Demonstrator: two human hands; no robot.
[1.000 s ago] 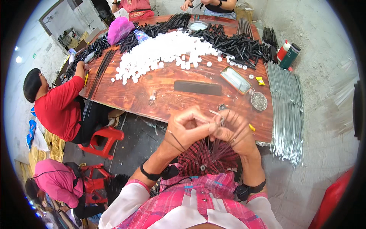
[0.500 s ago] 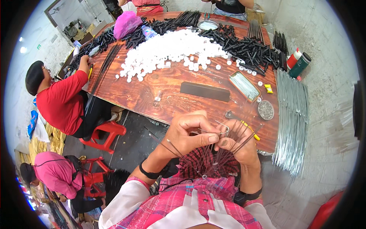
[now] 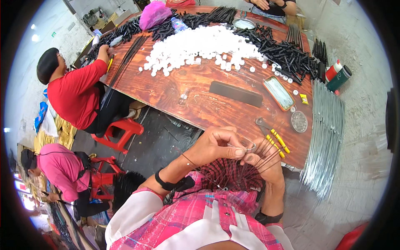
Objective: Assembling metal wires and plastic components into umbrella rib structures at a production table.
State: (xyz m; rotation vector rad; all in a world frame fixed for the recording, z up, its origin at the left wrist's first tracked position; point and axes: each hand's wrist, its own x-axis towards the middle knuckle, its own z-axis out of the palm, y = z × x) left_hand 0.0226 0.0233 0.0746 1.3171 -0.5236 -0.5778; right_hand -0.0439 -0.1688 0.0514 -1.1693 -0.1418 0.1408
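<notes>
While my left hand (image 3: 216,146) and right hand (image 3: 264,160) pinch a thin wire (image 3: 243,146) shut between fingertips above my lap, near the worktop (image 3: 200,100) edge, I judge it light, springy and slippery, best held near its end.

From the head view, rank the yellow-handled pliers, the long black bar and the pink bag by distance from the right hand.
1. Yellow-handled pliers, just above the right hand.
2. Long black bar, mid-table, up and left.
3. Pink bag, far end of the table.
</notes>
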